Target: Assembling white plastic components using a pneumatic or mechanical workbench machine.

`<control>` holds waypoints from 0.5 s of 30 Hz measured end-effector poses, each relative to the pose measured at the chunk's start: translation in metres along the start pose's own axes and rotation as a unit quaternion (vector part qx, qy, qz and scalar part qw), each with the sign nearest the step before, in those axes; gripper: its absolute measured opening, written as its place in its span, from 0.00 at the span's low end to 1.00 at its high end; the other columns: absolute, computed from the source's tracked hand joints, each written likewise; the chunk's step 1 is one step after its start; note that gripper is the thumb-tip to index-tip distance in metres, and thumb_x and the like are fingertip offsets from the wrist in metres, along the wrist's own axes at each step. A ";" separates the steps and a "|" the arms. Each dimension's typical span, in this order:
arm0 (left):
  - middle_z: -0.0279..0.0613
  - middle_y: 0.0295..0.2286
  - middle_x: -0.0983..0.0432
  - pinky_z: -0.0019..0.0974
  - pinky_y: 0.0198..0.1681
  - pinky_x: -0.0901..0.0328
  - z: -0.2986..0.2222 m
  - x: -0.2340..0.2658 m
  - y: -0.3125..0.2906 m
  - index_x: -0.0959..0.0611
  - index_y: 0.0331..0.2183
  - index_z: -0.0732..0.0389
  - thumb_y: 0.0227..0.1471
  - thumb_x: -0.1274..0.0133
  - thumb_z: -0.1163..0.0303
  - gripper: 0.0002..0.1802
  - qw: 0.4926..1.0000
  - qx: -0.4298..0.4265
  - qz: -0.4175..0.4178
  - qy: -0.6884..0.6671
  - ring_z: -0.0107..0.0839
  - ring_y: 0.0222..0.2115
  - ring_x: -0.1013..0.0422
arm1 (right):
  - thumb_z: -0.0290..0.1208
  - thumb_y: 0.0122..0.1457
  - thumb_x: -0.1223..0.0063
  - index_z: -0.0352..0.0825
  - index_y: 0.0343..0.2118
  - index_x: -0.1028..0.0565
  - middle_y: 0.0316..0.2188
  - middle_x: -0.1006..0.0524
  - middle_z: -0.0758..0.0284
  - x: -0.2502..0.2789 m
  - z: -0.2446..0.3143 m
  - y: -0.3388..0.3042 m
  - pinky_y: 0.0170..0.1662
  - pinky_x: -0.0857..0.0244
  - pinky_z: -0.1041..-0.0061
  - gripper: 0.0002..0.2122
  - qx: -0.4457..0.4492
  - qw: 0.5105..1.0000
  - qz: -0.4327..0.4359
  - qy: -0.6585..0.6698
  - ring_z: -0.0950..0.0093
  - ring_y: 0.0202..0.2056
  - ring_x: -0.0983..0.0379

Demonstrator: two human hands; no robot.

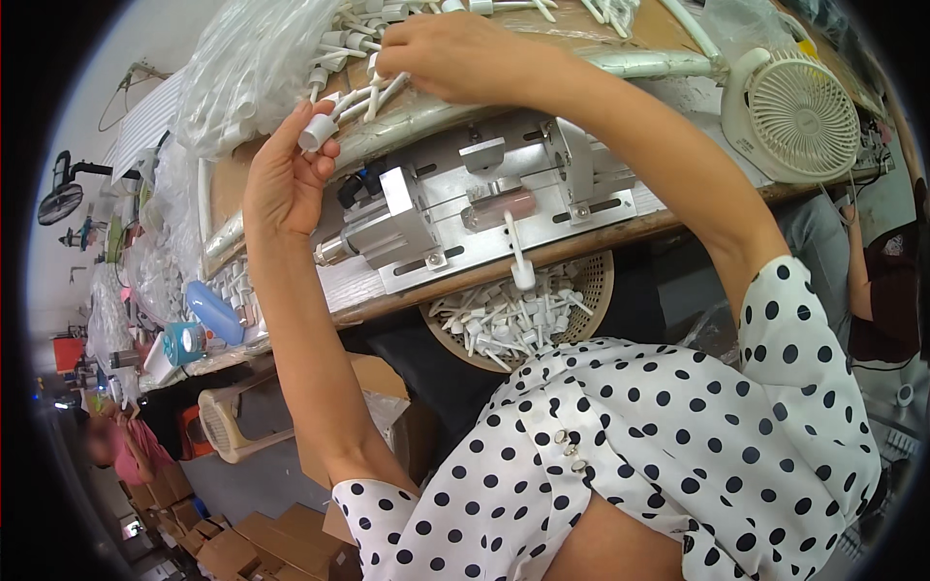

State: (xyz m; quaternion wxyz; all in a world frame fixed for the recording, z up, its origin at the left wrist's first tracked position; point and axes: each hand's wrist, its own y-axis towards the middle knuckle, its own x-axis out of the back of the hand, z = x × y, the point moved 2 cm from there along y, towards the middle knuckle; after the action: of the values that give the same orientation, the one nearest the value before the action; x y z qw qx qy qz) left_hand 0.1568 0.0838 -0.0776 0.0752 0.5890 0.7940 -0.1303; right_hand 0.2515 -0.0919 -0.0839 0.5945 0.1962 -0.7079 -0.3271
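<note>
My left hand [291,179] is raised at the left of the bench, its thumb and fingers closed on a white cap with a thin stem [317,133]. My right hand [450,56] reaches over the pile of white stemmed caps [349,39]. Its fingertips are pinched around another such cap, partly hidden by the fingers. Below both hands lies a metal clamping fixture [446,218] with a clear pinkish piece [499,208] at its middle. One more stemmed cap [522,271] sticks out over the fixture's front edge.
Under the bench edge, a round basket [603,300] holds many stemmed caps. A white fan [794,116] stands at the right. Clear plastic bags [242,68] lie at the far left, beside a plastic-wrapped rail [387,136]. Cardboard boxes [262,542] and another person [136,450] are at the lower left.
</note>
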 end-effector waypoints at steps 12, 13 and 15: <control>0.40 0.39 0.30 0.22 0.22 0.36 0.110 -0.066 -0.113 0.20 0.33 0.63 0.37 0.43 0.79 0.14 0.895 -0.286 0.019 0.341 0.22 0.24 0.32 | 0.32 0.48 0.49 0.34 0.33 0.27 0.30 0.26 0.61 0.009 -0.054 -0.025 0.33 0.35 0.70 0.10 -0.162 0.977 0.048 0.132 0.66 0.30 0.28; 0.42 0.39 0.30 0.22 0.22 0.36 0.115 -0.070 -0.114 0.21 0.33 0.64 0.36 0.42 0.78 0.15 0.875 -0.302 0.007 0.378 0.22 0.24 0.32 | 0.34 0.51 0.53 0.32 0.36 0.28 0.35 0.26 0.56 0.021 -0.052 -0.026 0.34 0.35 0.68 0.13 -0.215 0.953 -0.009 0.212 0.63 0.31 0.28; 0.44 0.41 0.31 0.22 0.21 0.37 0.125 -0.075 -0.110 0.21 0.33 0.65 0.38 0.43 0.77 0.14 0.861 -0.321 0.020 0.394 0.23 0.24 0.32 | 0.30 0.52 0.56 0.32 0.39 0.30 0.34 0.27 0.56 0.043 -0.044 -0.032 0.34 0.35 0.71 0.12 -0.296 0.914 0.017 0.277 0.65 0.30 0.29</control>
State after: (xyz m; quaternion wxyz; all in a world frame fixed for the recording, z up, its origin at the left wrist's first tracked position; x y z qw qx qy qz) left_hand 0.0698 -0.0513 -0.1631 -0.0563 0.5505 0.7434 0.3758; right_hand 0.2815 -0.1535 -0.0715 0.8031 0.0813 -0.3888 -0.4441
